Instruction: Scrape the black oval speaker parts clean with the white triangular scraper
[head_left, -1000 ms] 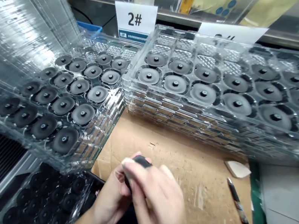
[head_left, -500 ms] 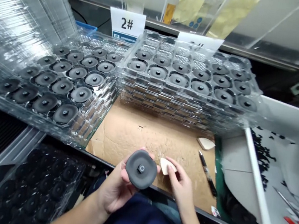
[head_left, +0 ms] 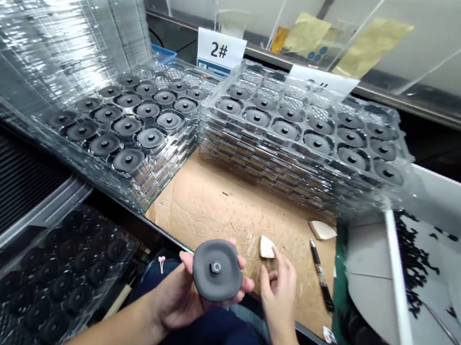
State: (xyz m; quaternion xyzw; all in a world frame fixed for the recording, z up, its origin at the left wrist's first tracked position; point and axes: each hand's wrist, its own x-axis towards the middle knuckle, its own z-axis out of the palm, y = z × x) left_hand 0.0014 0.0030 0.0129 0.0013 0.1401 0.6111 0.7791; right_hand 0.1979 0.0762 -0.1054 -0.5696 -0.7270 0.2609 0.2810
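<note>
My left hand (head_left: 187, 298) is closed around a black rounded disc (head_left: 215, 285) with a small hex-shaped stud at its centre. The disc's studded face is turned up toward me. Over the brown cardboard (head_left: 207, 204), my right hand (head_left: 281, 290) has thumb and fingers apart. Close to its fingertips lies a small off-white wedge (head_left: 266, 247), and I cannot tell whether a finger still touches it. A second off-white wedge (head_left: 322, 231) rests farther right. Beside that is a black pen (head_left: 321, 276).
Stacked clear trays (head_left: 268, 155) of similar discs stand at the back, with another stack (head_left: 159, 178) on the left. Upright clear trays (head_left: 60, 26) lean far left. To the right is a white bin (head_left: 397, 283) with small black scraps. A dark disc tray (head_left: 67, 275) sits lower left.
My right hand has let go of the off-white wedge, which now lies on the cardboard, and the fingers have spread. The camera view has shifted left. The left hand keeps the disc.
</note>
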